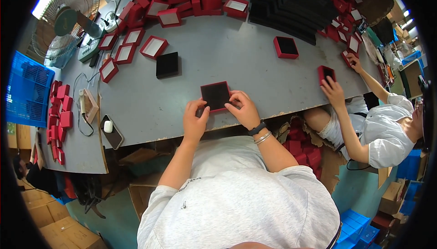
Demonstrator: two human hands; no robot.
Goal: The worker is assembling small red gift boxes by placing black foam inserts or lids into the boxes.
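Observation:
A shallow red box (215, 95) lies on the table in front of me, with a black foam insert filling its inside. My left hand (196, 118) is closed at its near left corner, thumb and fingertips against the rim. On the near right side, my right hand (244, 109) pinches the edge, its thumb over the foam. Whether the fingertips press on the foam or on the box wall is hard to make out. Beyond my left hand sits a black foam block (167, 65), near an open red box with a white inside (154, 47).
Red boxes (169, 17) are heaped at the back, beside stacked black foam sheets (291, 5). A foam-filled red box (286, 47) stands to the right. There a co-worker's hand (333, 92) touches another box. A phone (112, 133) and a fan (66, 21) are at left.

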